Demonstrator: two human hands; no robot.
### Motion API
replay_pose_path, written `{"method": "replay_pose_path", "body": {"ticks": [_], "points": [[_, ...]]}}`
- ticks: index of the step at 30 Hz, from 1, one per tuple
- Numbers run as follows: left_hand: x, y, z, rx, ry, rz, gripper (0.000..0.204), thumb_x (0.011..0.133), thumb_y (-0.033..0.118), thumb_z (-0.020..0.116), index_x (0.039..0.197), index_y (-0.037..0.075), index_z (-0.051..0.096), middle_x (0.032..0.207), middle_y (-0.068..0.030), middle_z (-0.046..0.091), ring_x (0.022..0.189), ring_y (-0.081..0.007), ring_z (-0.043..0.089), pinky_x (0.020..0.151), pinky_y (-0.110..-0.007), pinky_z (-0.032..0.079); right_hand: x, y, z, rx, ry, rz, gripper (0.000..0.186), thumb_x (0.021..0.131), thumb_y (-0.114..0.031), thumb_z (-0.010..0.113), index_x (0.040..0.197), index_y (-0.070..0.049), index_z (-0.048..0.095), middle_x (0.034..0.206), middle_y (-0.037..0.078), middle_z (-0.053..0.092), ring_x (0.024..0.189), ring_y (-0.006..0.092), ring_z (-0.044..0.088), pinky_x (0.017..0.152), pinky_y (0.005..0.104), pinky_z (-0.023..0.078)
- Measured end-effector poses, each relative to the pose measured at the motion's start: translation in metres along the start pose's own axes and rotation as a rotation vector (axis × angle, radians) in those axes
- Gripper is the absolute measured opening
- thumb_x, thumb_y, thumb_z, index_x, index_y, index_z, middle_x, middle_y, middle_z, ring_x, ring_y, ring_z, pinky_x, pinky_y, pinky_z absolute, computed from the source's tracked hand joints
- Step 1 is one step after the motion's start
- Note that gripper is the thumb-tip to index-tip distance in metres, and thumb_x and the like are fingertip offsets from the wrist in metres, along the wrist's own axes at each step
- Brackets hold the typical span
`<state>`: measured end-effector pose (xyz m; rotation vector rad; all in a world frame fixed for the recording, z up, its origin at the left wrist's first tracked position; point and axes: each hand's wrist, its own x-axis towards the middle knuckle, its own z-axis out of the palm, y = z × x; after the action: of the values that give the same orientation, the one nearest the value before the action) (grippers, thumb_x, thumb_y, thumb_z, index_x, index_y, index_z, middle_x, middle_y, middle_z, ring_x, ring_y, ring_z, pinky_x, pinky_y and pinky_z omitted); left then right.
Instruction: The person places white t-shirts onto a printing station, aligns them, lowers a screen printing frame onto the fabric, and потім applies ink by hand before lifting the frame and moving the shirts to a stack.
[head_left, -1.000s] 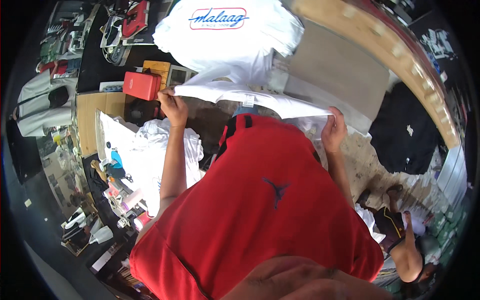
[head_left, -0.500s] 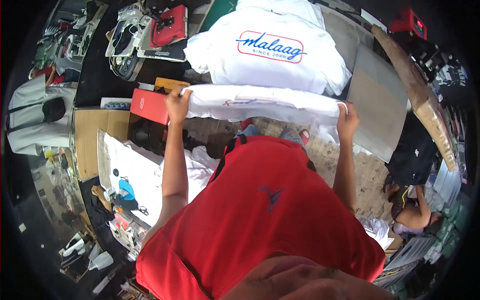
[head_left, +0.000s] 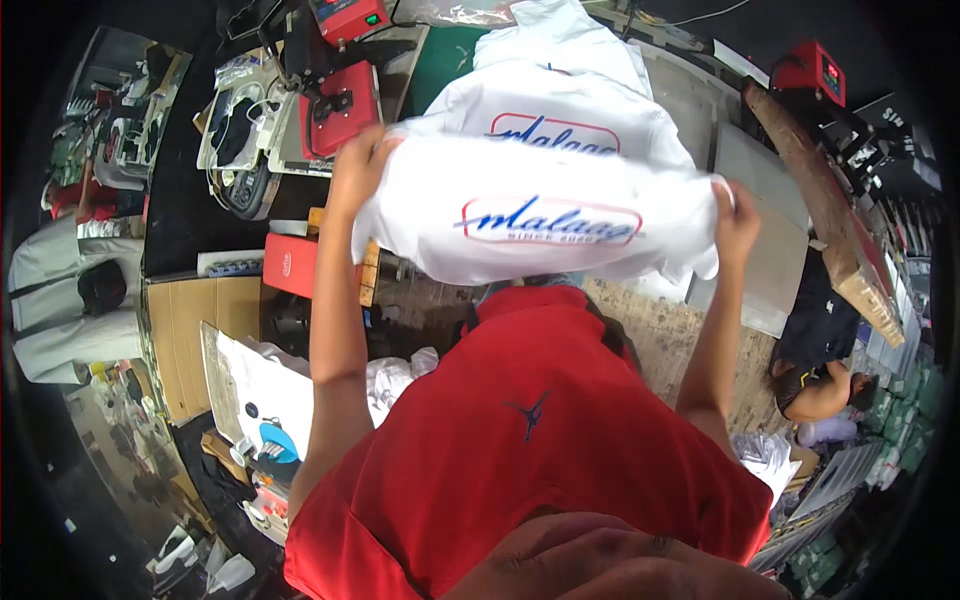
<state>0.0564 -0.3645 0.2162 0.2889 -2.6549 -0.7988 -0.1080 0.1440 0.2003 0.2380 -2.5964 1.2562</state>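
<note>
A white T-shirt (head_left: pixel 570 170) with a blue script print in a red rounded frame is stretched between my hands, slightly blurred by motion. My left hand (head_left: pixel 362 172) grips its upper left corner. On the opposite side, my right hand (head_left: pixel 738 218) pinches the upper right corner. The cloth billows toward me, print side up. Beyond it lies another white T-shirt (head_left: pixel 465 105) with the same print, partly covered by the held one. More white cloth shows behind that shirt.
At the far left stands a red heat press (head_left: pixel 342 105); a red control box (head_left: pixel 808 75) is at the far right. A red box (head_left: pixel 290 265) and cardboard (head_left: pixel 200 340) lie left. A white-covered board (head_left: pixel 265 390) sits nearer. Another person (head_left: pixel 820 395) is low on the right.
The held T-shirt has swung up and opened out, so its print now faces up into view. Both my hands have risen farther out, and the right one has moved rightward.
</note>
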Motion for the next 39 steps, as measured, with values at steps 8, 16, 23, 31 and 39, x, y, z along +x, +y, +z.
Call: {"method": "replay_pose_path", "body": {"ticks": [8, 16, 23, 31, 39], "points": [[0.165, -0.133, 0.202, 0.353, -0.170, -0.314, 0.043, 0.096, 0.049, 0.046, 0.104, 0.010, 0.064, 0.111, -0.0192, 0.066, 0.108, -0.0411, 0.060, 0.090, -0.052, 0.047, 0.140, 0.118, 0.170, -0.318, -0.178, 0.090, 0.040, 0.088, -0.046, 0.064, 0.101, -0.009, 0.069, 0.096, 0.021, 0.068, 0.092, 0.0416, 0.064, 0.078, 0.0470, 0.052], [0.126, -0.091, 0.221, 0.296, 0.028, -0.199, 0.037, 0.092, 0.037, 0.060, 0.105, 0.002, 0.059, 0.112, -0.0206, 0.061, 0.106, -0.0408, 0.055, 0.093, -0.050, 0.044, 0.152, 0.150, 0.144, -0.340, -0.544, 0.133, 0.051, 0.081, -0.050, 0.072, 0.102, -0.003, 0.064, 0.095, 0.021, 0.067, 0.091, 0.0372, 0.065, 0.079, 0.0422, 0.050], [-0.082, -0.208, 0.176, 0.860, -0.155, -0.358, 0.066, 0.098, 0.051, 0.041, 0.145, 0.003, 0.039, 0.149, -0.0251, 0.035, 0.138, -0.0426, 0.031, 0.115, -0.052, 0.020, 0.156, 0.186, 0.096, -0.436, -1.039, 0.116, 0.059, 0.068, -0.030, 0.081, 0.118, -0.003, 0.064, 0.114, 0.020, 0.067, 0.112, 0.0317, 0.062, 0.094, 0.0381, 0.047], [-0.079, -0.044, 0.145, 0.023, -0.201, -0.781, 0.034, 0.090, 0.030, 0.067, 0.083, -0.003, 0.068, 0.070, -0.0160, 0.067, 0.060, -0.0257, 0.063, 0.060, -0.040, 0.048, 0.074, 0.102, 0.116, -0.597, -0.090, -0.044, 0.014, 0.082, -0.014, 0.060, 0.094, -0.008, 0.063, 0.097, 0.018, 0.062, 0.092, 0.0375, 0.060, 0.078, 0.0483, 0.049], [-0.097, -0.081, 0.164, -0.188, -0.399, -0.565, 0.035, 0.085, 0.030, 0.073, 0.077, -0.003, 0.066, 0.064, -0.0146, 0.065, 0.055, -0.0219, 0.063, 0.055, -0.036, 0.047, -0.120, 0.088, 0.123, -0.520, -0.295, 0.557, 0.051, 0.086, -0.033, 0.069, 0.118, 0.002, 0.051, 0.110, 0.028, 0.059, 0.105, 0.0445, 0.058, 0.084, 0.0501, 0.048]]}}
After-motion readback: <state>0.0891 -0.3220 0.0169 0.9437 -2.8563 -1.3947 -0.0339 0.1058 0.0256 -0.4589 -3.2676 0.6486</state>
